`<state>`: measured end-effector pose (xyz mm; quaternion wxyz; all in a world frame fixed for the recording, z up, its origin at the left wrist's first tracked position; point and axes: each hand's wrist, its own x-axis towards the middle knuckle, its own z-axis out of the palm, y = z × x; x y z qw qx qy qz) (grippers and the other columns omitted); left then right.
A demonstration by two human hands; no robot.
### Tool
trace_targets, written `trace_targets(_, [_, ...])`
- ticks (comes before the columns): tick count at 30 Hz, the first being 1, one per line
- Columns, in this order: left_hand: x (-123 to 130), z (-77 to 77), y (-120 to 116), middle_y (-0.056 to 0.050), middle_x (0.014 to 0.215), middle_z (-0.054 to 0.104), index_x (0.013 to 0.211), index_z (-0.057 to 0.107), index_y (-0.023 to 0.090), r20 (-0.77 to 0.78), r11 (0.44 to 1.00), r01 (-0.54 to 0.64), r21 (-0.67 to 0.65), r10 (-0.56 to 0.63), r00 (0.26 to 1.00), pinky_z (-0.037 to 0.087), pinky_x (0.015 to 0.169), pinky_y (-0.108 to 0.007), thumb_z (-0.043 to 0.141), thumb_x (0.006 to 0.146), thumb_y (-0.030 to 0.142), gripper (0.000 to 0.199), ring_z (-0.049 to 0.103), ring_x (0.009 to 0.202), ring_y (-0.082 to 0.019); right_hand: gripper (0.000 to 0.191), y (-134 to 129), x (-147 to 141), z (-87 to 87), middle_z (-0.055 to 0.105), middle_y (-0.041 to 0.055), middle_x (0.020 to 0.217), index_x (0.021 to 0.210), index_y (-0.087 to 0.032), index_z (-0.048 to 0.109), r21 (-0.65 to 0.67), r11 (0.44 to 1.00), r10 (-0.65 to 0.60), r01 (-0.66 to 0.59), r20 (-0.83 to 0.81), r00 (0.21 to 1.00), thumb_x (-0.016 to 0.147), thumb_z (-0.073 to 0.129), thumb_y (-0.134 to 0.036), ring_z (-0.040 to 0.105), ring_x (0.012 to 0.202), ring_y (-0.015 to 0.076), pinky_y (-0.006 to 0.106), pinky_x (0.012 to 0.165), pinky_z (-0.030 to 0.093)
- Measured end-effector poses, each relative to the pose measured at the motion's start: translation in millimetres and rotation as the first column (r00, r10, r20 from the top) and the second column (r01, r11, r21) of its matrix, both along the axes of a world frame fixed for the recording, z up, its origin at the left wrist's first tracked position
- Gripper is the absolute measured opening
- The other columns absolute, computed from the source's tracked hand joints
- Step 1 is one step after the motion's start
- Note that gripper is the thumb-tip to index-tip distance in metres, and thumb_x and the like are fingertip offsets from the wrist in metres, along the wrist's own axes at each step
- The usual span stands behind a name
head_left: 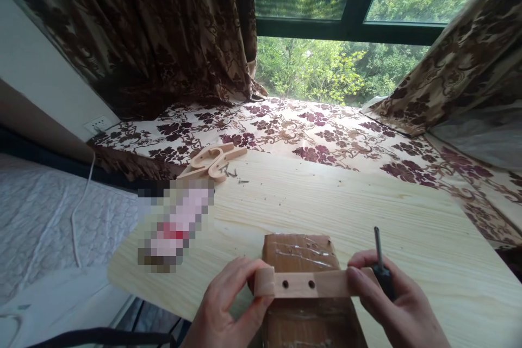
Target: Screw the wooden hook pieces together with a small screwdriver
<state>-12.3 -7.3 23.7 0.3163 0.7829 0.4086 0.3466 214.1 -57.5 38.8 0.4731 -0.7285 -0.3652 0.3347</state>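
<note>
A pale wooden piece with two dark holes (299, 285) spans between my two hands, above a brown tape-wrapped block (304, 323). My left hand (232, 302) pinches its left end between thumb and fingers. On the other side, my right hand (391, 299) grips the right end with thumb and forefinger. That same hand also keeps a screwdriver (379, 253) tucked in it, dark handle in the palm and metal shaft pointing up. Whether the wooden piece touches the block is hard to tell.
Curved wooden pieces (214, 160) lie at the far left of the light wood table (318, 196), with several screws (230, 172) beside them. A blurred-out pink item (179, 223) lies on the left. Beyond the table is a floral-covered window ledge (318, 125); a bed (49, 217) stands left.
</note>
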Motion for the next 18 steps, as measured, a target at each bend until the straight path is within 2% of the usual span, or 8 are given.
trace_targets(5, [8,3.1,9,0.001,0.098,0.068,0.102,0.058,0.025,0.008,0.996,-0.087,0.009,0.087,0.996,0.050,0.080,-0.018,0.057,0.085,0.024,0.017,0.064,0.091,-0.014,0.031,17,3,3.8,0.034,-0.0061,0.052,0.074,-0.020,0.060,0.039,0.999,0.002,0.000,-0.058,0.998,0.069,0.064,-0.050,0.028,0.049,0.0101,0.023,0.042,0.021])
trace_targets(11, [12,-5.2,13,0.003,0.094,0.067,0.101,0.058,0.025,-0.004,0.995,-0.095,-0.021,0.095,0.995,0.049,0.080,-0.017,0.055,0.087,0.025,0.014,0.064,0.091,-0.012,0.032,26,4,-8.0,0.035,-0.0058,0.054,0.075,-0.019,0.059,0.085,0.996,-0.008,0.018,-0.114,0.993,0.070,0.064,-0.050,0.029,0.050,0.0103,0.022,0.043,0.022])
trace_targets(15, [11,-8.6,11,0.003,0.091,0.068,0.099,0.057,0.026,0.035,0.991,-0.111,0.073,0.109,0.993,0.050,0.073,-0.015,0.055,0.085,0.023,0.014,0.065,0.085,-0.012,0.033,22,2,-10.6,0.035,-0.0057,0.053,0.074,-0.020,0.059,0.063,0.997,-0.040,0.045,-0.069,0.997,0.070,0.063,-0.052,0.029,0.049,0.0106,0.023,0.043,0.023])
trace_targets(18, [7,-6.6,8,0.004,0.082,0.067,0.097,0.057,0.026,0.028,0.984,-0.079,0.161,0.075,0.997,0.051,0.068,-0.014,0.058,0.082,0.023,0.015,0.065,0.075,-0.011,0.035,14,-2,-7.7,0.035,-0.0057,0.052,0.070,-0.021,0.058,0.046,0.997,-0.058,0.059,-0.036,0.998,0.068,0.062,-0.055,0.029,0.048,0.0103,0.024,0.045,0.026])
